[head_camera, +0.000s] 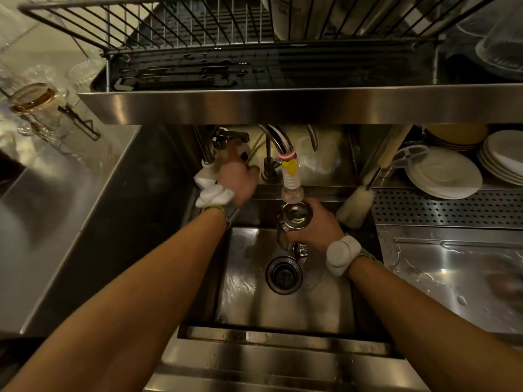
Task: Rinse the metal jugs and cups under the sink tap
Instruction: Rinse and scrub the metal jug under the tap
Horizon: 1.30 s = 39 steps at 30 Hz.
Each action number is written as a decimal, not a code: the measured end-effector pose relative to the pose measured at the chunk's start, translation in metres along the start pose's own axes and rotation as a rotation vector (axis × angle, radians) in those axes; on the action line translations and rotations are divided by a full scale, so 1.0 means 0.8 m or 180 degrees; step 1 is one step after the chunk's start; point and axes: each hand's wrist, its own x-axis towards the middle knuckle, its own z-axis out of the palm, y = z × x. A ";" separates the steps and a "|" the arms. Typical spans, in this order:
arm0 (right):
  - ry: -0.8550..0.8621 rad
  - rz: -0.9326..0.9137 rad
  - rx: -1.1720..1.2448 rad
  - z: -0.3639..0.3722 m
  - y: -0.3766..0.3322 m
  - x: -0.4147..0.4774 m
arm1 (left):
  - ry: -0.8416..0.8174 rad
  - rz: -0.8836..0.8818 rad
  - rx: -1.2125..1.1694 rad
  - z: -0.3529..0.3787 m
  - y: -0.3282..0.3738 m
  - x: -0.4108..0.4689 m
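My right hand grips a small shiny metal jug, held upright with its mouth directly below the tap's white ribbed nozzle. The tap spout curves down from the back wall, with a pink band and a yellow piece above the nozzle. My left hand reaches to the back left and is closed around the tap lever. Both hands are over the steel sink, whose floor is wet around the drain.
A white bottle brush leans at the sink's right rim. Stacked white plates and a perforated steel tray lie to the right. A steel shelf with a wire dish rack overhangs the sink. Glasses stand at the left.
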 end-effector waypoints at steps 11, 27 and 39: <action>-0.0079 0.0303 0.0376 0.006 0.015 -0.013 | -0.1959 -0.1223 -0.1342 0.061 -0.014 -0.118; 0.0280 0.0340 0.1580 0.029 -0.010 -0.011 | -0.1292 -0.1042 -0.2044 0.073 -0.007 -0.116; 0.0346 0.0447 0.1885 0.030 0.001 -0.007 | -0.1302 -0.0876 -0.1979 0.080 -0.015 -0.122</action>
